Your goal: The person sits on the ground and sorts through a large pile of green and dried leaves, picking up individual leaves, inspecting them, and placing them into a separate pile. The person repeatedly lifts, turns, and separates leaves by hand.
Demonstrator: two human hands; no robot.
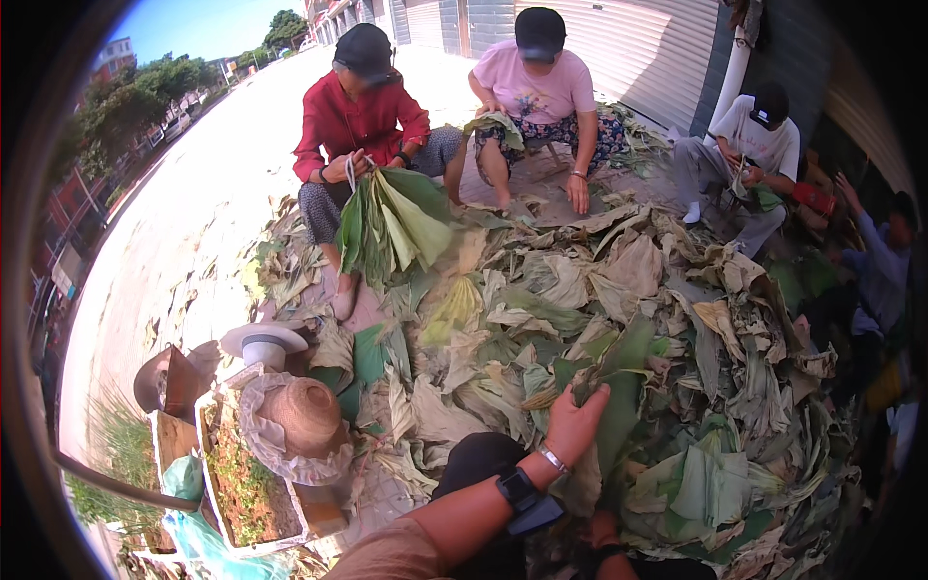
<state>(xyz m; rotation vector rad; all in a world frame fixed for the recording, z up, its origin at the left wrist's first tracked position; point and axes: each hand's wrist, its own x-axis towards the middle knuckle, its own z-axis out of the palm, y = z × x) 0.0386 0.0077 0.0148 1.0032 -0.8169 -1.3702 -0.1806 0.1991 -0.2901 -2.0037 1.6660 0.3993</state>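
Note:
My left hand (576, 424), with a silver bracelet and a dark watch at the wrist, grips a bunch of leaves (623, 391) by its gathered end. The bunch has broad green blades and a dry brown tip. Low in the view is my right hand (603, 528), mostly hidden beside the hanging leaf, so its fingers cannot be made out. Around both hands spreads a wide pile of large, half-dried leaves (573, 283) that look like lotus leaves, wrinkled and grey-green. A folded pale green leaf bundle (710, 486) lies right of my right hand.
Opposite sit a person in red (362, 123) tying a leaf bundle (395, 221) and a person in pink (540, 87) reaching down. Two more people (772, 138) are at the right. Left are a straw hat (301, 417), a white hat (264, 344) and planter boxes (250, 478).

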